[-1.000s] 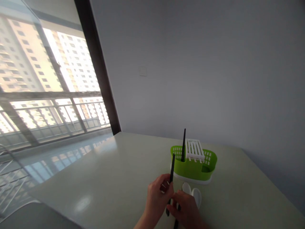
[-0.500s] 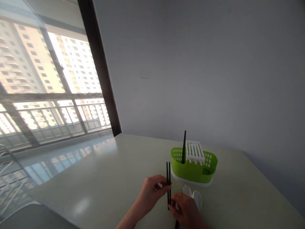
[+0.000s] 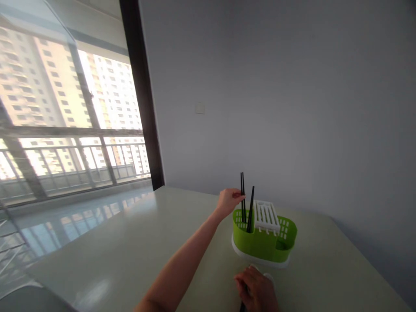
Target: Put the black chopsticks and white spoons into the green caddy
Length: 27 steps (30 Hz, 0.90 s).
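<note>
My left hand is closed around a pair of black chopsticks, held nearly upright. Their lower ends are down inside the left compartment of a green utensil basket. More black chopsticks lean in that same compartment, just to the right. My right hand is low over the table in front of the basket, fingers curled in. It covers most of the white spoons, and a black stick shows under it. What its fingers grip, if anything, is hidden.
A white slatted rack with small hooks sits across the middle of the basket, which stands on a white base tray. The pale table reaches to a grey wall. A grey chair back is at the lower left.
My left hand has carried the pair of chopsticks forward and up from the table into the basket's left compartment. My right hand has let go of their lower ends and stays by the spoons.
</note>
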### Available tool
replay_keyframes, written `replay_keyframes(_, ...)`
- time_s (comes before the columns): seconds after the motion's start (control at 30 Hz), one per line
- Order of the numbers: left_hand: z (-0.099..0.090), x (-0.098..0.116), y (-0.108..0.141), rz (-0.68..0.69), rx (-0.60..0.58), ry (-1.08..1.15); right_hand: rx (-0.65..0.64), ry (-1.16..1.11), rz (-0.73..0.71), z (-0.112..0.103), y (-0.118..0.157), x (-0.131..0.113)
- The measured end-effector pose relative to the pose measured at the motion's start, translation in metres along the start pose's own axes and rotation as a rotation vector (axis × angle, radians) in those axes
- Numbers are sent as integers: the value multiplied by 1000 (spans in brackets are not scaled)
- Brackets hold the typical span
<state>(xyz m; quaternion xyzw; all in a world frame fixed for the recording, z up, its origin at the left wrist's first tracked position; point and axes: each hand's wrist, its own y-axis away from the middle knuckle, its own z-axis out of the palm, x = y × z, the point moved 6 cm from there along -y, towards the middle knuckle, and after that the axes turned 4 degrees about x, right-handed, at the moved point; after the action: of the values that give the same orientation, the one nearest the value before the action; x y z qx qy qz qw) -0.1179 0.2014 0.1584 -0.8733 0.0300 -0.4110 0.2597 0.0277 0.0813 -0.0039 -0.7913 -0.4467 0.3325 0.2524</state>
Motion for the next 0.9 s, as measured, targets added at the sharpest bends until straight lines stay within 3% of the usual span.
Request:
replay_keyframes(0.1, 27, -19, -8, -21, -45, -36, 6, 33, -41, 6, 2, 3)
replay_keyframes(0.2, 44, -31, -11, -35, -87, -56, 55, 42, -61, 8, 4, 3)
replay_keyframes(0.53, 69, -46, -5, -43, -213, -51, 40, 52, -99, 6, 4, -6)
replay_keyframes(0.73, 57, -32, -3, -5, -153, -83, 17, 4, -54, 1, 1, -6)
replay_keyframes(0.9, 17, -19, 29, 5, 52, -121, 99, -235, 269, -17, 0, 16)
